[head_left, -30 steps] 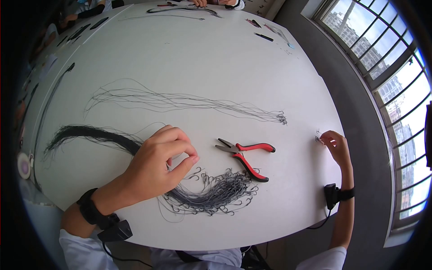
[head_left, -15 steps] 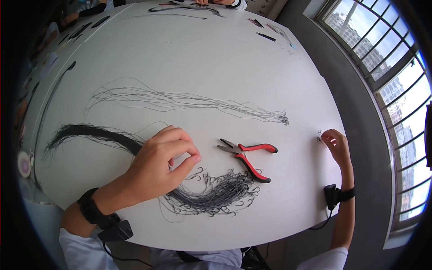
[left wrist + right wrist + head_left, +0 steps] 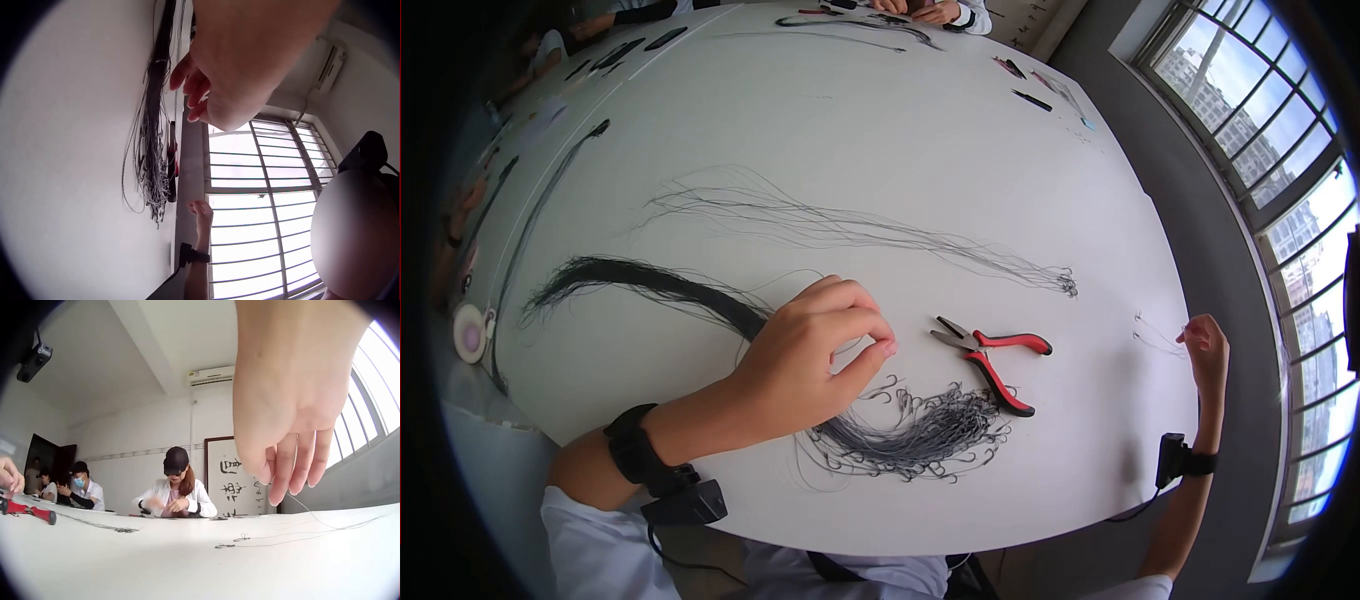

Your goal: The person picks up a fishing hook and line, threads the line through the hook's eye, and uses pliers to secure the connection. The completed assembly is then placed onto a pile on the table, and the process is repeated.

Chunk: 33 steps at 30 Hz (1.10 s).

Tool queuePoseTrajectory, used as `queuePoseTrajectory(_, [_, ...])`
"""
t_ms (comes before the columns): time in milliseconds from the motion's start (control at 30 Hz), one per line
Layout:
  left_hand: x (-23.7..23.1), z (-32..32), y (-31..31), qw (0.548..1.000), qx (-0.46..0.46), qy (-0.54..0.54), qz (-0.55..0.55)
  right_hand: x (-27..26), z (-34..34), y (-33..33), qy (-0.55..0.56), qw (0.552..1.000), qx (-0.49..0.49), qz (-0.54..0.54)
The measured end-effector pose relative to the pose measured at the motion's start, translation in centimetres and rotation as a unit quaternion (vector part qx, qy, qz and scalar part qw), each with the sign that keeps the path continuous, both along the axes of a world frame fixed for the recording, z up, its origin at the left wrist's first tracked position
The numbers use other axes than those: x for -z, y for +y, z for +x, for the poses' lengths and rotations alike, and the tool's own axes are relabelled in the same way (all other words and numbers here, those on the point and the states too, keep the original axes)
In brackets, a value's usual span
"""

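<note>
My right hand point(image 3: 1206, 350) pinches thin fishing line point(image 3: 304, 504) just above the table's right edge. That line runs on to a few small fishhooks point(image 3: 1138, 320) to the left of the hand. My left hand point(image 3: 815, 345) is held over a thick bundle of hooked lines, thumb and forefinger tips meeting; I cannot tell whether a thin line is between them. The bundle's dark line ends point(image 3: 660, 285) reach out to the left, and its mass of hooks point(image 3: 950, 425) lies right of my left wrist. Red-handled pliers point(image 3: 990, 360) lie with spread handles beside those hooks.
A thinner set of hooked lines point(image 3: 880, 230) stretches across the table point(image 3: 960, 150) beyond the pliers. To the left are a white spool point(image 3: 470, 333) and another long strand point(image 3: 535, 215). Small tools point(image 3: 1032, 100) lie at the far right, near another person's hands point(image 3: 935, 12). A barred window is at the right.
The head view has turned, shifting everything rightward. My right hand has moved away from the small hooks toward the table edge, and line now shows between them. My left hand keeps its pose.
</note>
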State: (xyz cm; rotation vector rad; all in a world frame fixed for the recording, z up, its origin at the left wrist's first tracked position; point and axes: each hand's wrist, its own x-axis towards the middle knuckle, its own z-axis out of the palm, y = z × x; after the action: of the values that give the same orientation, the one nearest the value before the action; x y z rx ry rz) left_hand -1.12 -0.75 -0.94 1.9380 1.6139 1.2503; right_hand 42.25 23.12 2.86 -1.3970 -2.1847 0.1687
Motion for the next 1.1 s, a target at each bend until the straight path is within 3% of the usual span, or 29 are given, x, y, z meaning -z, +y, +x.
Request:
queuePoseTrajectory(133, [0.3,0.1,0.0,0.999,-0.007,-0.021,0.040,-1.3,7.1,0.2,0.029,0.998,0.051,0.001])
queuePoseTrajectory(300, [0.9,-0.1,0.2,0.997,-0.032,-0.045,0.057,-2.8,11.9,-4.7,0.018,0.998,0.054,-0.041])
queuePoseTrajectory(367, [1.2,-0.2,0.5,0.992,-0.027,-0.066,0.107,-3.7,8.6,-8.0,0.035,0.997,0.046,-0.048])
queuePoseTrajectory(433, [0.7,-0.1,0.3,0.994,-0.023,-0.056,0.090,-4.7,3.0,-12.5,-0.009,0.992,0.062,-0.111])
queuePoseTrajectory(500, [0.5,0.5,0.2,0.992,0.042,-0.080,0.093,-4.3,-2.0,-15.5,-0.003,0.991,0.030,-0.133])
queuePoseTrajectory(533, [0.3,0.9,-0.1,0.992,0.057,-0.074,0.081,-4.9,-6.0,-17.8,-0.055,0.992,-0.067,-0.089])
queuePoseTrajectory(600, [-0.2,2.0,-0.5,0.988,0.087,-0.094,0.089,-4.2,-11.3,-20.5,-0.152,0.978,-0.130,-0.054])
queuePoseTrajectory(633, [-0.5,2.5,-0.9,0.985,0.100,-0.103,0.094,-5.7,-13.9,-22.0,-0.216,0.948,-0.216,-0.090])
queuePoseTrajectory(700, [-1.6,3.6,-1.8,0.981,0.110,-0.139,0.080,-4.3,-16.9,-22.5,-0.129,0.929,-0.339,-0.077])
queuePoseTrajectory(767, [-2.8,4.3,-3.0,0.967,0.139,-0.203,0.064,-3.6,-20.3,-22.8,-0.145,0.918,-0.368,-0.010])
queuePoseTrajectory(800, [-3.5,4.0,-3.7,0.958,0.147,-0.239,0.053,-4.0,-22.0,-23.3,-0.110,0.920,-0.375,-0.029])
queuePoseTrajectory(833, [-4.0,3.5,-4.2,0.949,0.154,-0.273,0.043,-4.6,-23.5,-23.4,-0.075,0.920,-0.381,-0.049])
queuePoseTrajectory(900, [-4.2,1.8,-4.8,0.869,0.141,-0.473,-0.024,-6.3,-26.2,-22.7,-0.036,0.895,-0.424,-0.134])
queuePoseTrajectory(967, [-4.2,-0.2,-5.6,0.792,0.118,-0.598,-0.040,-8.5,-29.8,-23.1,0.043,0.881,-0.390,-0.265])
queuePoseTrajectory(1033, [-3.3,-1.1,-6.9,0.720,0.096,-0.687,-0.019,-9.2,-33.4,-23.1,0.118,0.858,-0.394,-0.307])
queuePoseTrajectory(1067, [-3.3,-1.3,-7.5,0.721,0.094,-0.686,-0.016,-9.0,-35.1,-22.7,0.103,0.858,-0.414,-0.287])
queuePoseTrajectory(1100, [-3.4,-1.3,-8.1,0.690,0.064,-0.721,0.002,-8.4,-36.9,-22.3,0.088,0.856,-0.433,-0.268])
